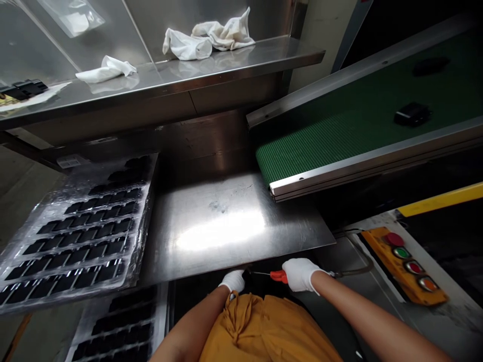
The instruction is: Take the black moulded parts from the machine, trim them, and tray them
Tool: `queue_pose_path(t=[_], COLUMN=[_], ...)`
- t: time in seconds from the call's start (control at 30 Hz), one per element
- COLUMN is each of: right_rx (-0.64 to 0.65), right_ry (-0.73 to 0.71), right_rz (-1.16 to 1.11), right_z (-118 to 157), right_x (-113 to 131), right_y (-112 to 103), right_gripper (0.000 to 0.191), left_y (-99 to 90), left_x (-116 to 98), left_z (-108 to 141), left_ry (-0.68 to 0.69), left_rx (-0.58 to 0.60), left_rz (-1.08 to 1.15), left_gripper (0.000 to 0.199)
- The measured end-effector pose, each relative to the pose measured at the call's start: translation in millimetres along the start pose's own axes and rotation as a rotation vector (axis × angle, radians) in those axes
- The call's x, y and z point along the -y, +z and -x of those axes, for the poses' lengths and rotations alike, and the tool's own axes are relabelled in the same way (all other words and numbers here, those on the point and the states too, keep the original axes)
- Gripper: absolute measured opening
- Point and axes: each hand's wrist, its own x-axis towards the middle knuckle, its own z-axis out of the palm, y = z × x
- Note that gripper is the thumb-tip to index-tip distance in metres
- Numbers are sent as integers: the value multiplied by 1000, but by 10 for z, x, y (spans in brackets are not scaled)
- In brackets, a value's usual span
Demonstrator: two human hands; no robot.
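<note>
My right hand (300, 274), in a white glove, is closed round an orange-red air blow gun (278, 276). A hose (356, 271) runs off behind that hand to the right. The gun's thin metal nozzle points left, at a small black part (246, 275) by my left hand (233, 280). My left hand is gloved too, with its fingers closed on the part, which is mostly hidden and dark. Both hands are close to my body, just below the front edge of the steel table (211, 206).
On the left lies a clear plastic tray (145, 221) with rows of black parts; another tray (162, 311) is below it. A green conveyor belt (324, 136) carries black pieces at right. An orange button box (405, 266) stands near my right arm. White cloths (226, 35) lie on a steel shelf (264, 55).
</note>
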Motion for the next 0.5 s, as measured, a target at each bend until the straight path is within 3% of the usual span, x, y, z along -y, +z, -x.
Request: queue_pose_path(t=[0.1, 0.2, 0.5], right_rx=[13, 16, 36], right_ry=[-22, -18, -31], right_rz=[20, 26, 47], right_z=[12, 32, 28], right_x=[21, 41, 66], right_y=[-30, -52, -24], right_gripper=[38, 38, 40], left_y=[-9, -11, 1], left_x=[-40, -54, 7], left_z=[32, 48, 16], left_ry=[81, 111, 98], left_rx=[24, 43, 42], left_rz=[-143, -254, -454], left_gripper=[57, 65, 54])
